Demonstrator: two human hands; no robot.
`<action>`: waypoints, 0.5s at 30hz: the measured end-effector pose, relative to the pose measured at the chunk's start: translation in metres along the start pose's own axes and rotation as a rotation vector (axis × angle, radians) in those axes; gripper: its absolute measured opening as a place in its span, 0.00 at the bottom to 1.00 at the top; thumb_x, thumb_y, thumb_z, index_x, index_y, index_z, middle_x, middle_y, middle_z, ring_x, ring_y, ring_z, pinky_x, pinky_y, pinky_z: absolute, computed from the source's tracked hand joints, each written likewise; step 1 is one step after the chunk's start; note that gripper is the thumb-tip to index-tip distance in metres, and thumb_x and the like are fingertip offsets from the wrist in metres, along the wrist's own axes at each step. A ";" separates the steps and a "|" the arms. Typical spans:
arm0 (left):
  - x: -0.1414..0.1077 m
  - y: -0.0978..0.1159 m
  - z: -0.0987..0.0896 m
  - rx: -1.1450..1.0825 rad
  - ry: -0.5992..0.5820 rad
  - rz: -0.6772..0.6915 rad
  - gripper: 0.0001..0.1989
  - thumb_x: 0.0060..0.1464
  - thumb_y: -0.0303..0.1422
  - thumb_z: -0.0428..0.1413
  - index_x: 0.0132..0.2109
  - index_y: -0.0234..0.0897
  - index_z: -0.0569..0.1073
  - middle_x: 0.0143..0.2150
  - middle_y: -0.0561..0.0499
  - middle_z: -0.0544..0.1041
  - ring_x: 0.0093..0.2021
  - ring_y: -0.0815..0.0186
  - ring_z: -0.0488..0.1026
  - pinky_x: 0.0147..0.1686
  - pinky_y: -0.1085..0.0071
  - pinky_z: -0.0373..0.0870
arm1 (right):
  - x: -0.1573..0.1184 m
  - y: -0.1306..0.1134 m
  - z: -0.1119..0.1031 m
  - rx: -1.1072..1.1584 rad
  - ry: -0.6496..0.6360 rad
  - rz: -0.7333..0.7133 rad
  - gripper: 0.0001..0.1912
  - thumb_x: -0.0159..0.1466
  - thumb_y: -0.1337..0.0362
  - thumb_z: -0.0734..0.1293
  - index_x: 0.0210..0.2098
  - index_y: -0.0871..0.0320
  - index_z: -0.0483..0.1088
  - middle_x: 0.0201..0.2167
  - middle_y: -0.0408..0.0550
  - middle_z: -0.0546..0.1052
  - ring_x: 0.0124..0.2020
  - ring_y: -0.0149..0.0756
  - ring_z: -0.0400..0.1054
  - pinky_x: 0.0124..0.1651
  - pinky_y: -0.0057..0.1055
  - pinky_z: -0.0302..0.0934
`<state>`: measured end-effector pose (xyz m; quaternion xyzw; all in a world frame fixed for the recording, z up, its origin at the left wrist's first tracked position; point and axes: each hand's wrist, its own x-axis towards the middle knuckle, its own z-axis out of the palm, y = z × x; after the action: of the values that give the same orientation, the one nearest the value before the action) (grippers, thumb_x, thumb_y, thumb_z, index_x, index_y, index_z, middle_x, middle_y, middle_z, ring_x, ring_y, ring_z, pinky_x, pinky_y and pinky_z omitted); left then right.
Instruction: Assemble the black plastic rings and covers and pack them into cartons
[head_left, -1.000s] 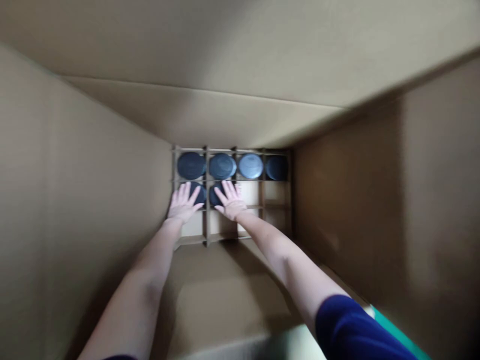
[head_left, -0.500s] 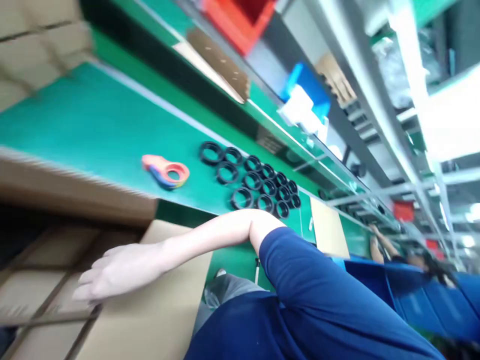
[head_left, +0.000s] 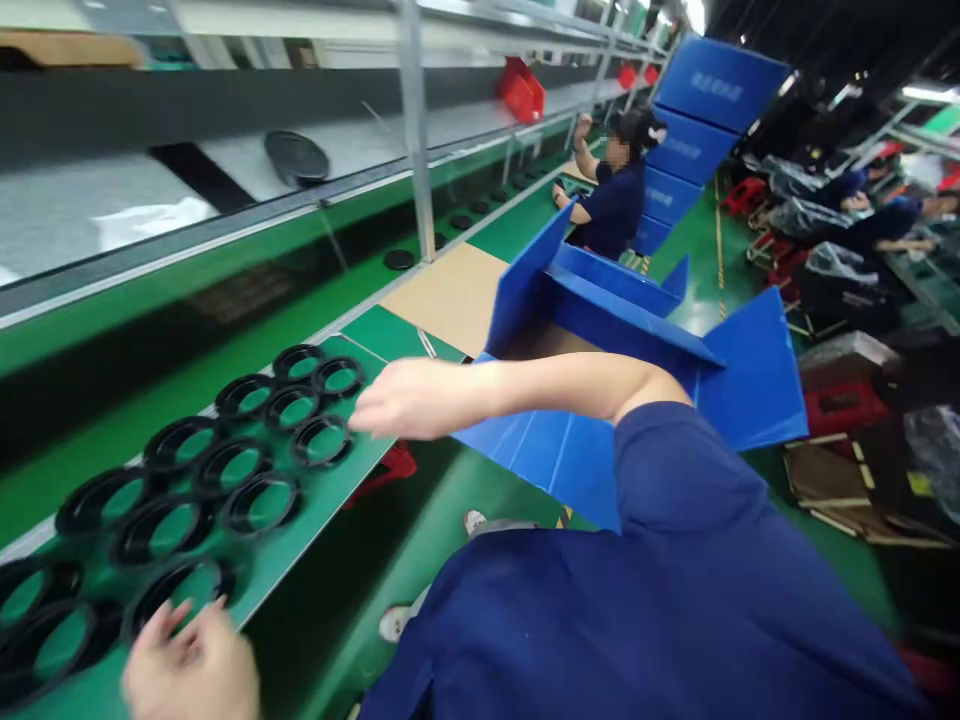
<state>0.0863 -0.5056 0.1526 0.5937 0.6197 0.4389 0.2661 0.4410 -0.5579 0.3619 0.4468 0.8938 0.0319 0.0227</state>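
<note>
Black rings [head_left: 262, 503] lie in rows on a green bench [head_left: 300, 540] at the left. My left hand [head_left: 191, 665] is at the bottom left, at the near edge of the closest front-row ring [head_left: 180, 590]. Its fingers are partly bent and apart, and I see nothing held between them. My right hand [head_left: 405, 400] reaches in from the right beside the far front-row ring [head_left: 322, 440]. Motion smears its fingers, so whether they touch or grip that ring is unclear.
An open blue corrugated box [head_left: 555, 440] stands right of the bench, near a tan cardboard sheet [head_left: 450, 290]. A co-worker [head_left: 615, 190] sits farther along. Above the bench runs a shelf holding a black disc [head_left: 296, 158] and a red bin [head_left: 521, 90].
The view has swung right and levelled, bringing the rings closer and the blue box into the middle. My right hand has moved from over cardboard to the rings; my left hand has come into view.
</note>
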 end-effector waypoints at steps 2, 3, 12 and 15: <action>0.003 0.025 0.067 -0.057 -0.075 0.020 0.29 0.47 0.49 0.60 0.57 0.49 0.75 0.51 0.50 0.81 0.49 0.44 0.82 0.53 0.43 0.78 | -0.088 0.033 -0.010 0.045 0.168 0.349 0.21 0.78 0.63 0.51 0.56 0.64 0.72 0.52 0.53 0.78 0.56 0.43 0.72 0.56 0.41 0.65; 0.004 0.037 0.097 -0.087 -0.158 0.050 0.30 0.47 0.49 0.60 0.57 0.43 0.75 0.50 0.46 0.82 0.47 0.45 0.82 0.53 0.45 0.78 | -0.129 0.042 -0.009 0.066 0.268 0.539 0.23 0.78 0.63 0.50 0.58 0.63 0.71 0.54 0.52 0.77 0.59 0.42 0.70 0.60 0.42 0.64; 0.003 0.155 0.266 0.163 -1.056 0.885 0.40 0.57 0.59 0.58 0.69 0.40 0.66 0.71 0.36 0.64 0.71 0.44 0.61 0.69 0.45 0.60 | -0.294 0.062 0.142 0.477 -0.220 1.297 0.20 0.76 0.63 0.54 0.56 0.59 0.75 0.54 0.56 0.78 0.53 0.43 0.73 0.55 0.38 0.67; -0.016 0.156 0.308 0.409 -1.290 1.170 0.52 0.47 0.51 0.71 0.74 0.47 0.59 0.78 0.34 0.49 0.76 0.34 0.46 0.69 0.31 0.47 | -0.277 0.101 0.192 0.560 -0.393 1.346 0.19 0.75 0.66 0.57 0.58 0.62 0.73 0.55 0.63 0.77 0.55 0.46 0.73 0.54 0.38 0.67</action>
<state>0.4298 -0.4648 0.1383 0.9820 0.0136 -0.0336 0.1853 0.7011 -0.7123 0.1814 0.8829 0.3821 -0.2695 0.0428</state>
